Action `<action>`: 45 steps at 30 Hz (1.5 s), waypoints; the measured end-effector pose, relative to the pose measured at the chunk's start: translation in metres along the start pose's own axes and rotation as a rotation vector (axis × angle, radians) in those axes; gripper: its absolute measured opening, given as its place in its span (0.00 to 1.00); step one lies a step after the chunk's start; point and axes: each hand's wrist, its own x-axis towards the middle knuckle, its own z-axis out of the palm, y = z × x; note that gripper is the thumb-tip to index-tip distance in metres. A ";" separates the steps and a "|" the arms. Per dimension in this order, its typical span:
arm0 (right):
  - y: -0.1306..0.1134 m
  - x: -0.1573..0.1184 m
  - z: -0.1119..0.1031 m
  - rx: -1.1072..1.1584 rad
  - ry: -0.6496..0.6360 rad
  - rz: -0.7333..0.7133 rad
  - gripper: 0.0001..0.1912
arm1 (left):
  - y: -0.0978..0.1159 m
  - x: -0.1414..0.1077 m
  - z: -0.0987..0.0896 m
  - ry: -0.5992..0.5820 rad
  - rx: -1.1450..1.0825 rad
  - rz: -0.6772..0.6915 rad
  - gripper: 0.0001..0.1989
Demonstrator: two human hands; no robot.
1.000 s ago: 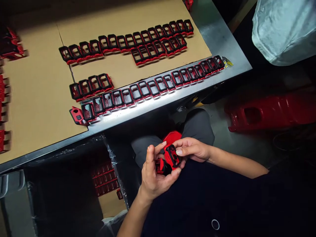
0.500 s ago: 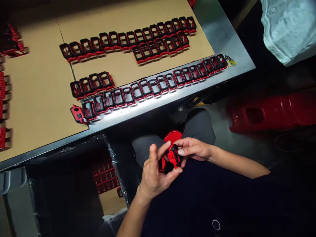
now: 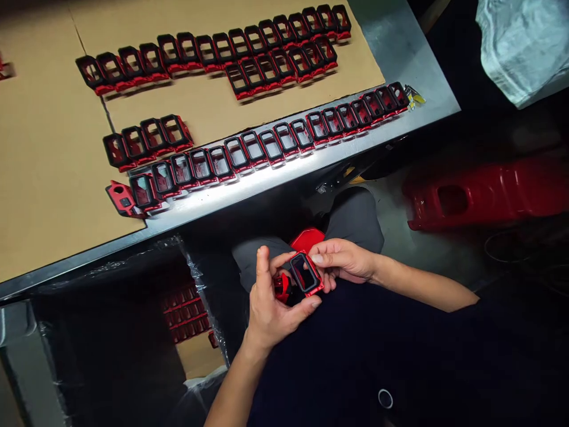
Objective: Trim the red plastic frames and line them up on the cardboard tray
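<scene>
Above my lap, both hands hold one red plastic housing with a black rectangular rim [image 3: 317,274]; its open side faces up toward me. My left hand [image 3: 269,305] grips it between thumb and bent fingers, with one finger sticking up. A second red and black piece [image 3: 281,287] sits against the left palm, partly hidden by the fingers. My right hand [image 3: 344,261] pinches the housing's right edge with thumb and fingertips. On the table, a long row of similar black-rimmed red housings [image 3: 269,147] lines the near edge.
More housings stand in rows on the cardboard sheet [image 3: 40,178] covering the metal table [image 3: 427,89]. A plastic-lined box [image 3: 189,308] below left contains several rows of them. A red stool [image 3: 489,196] is at right, near a pale cloth [image 3: 524,53]. Small yellow-and-metal bits [image 3: 415,98] lie at the table corner.
The housing in my hands has turned from a side-on position so its rectangular opening now faces me. Both hands sit slightly farther left and higher in the view, which has itself shifted.
</scene>
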 end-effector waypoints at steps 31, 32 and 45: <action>-0.010 -0.010 0.015 -0.429 0.192 -0.291 0.20 | -0.015 -0.006 0.004 -0.114 -0.013 -0.134 0.37; -0.011 -0.013 0.016 -0.540 0.205 -0.380 0.17 | -0.015 -0.005 0.003 -0.129 -0.090 -0.186 0.36; -0.017 -0.015 0.012 -1.634 0.065 -0.989 0.13 | -0.011 -0.002 0.004 -0.118 -0.739 -0.415 0.37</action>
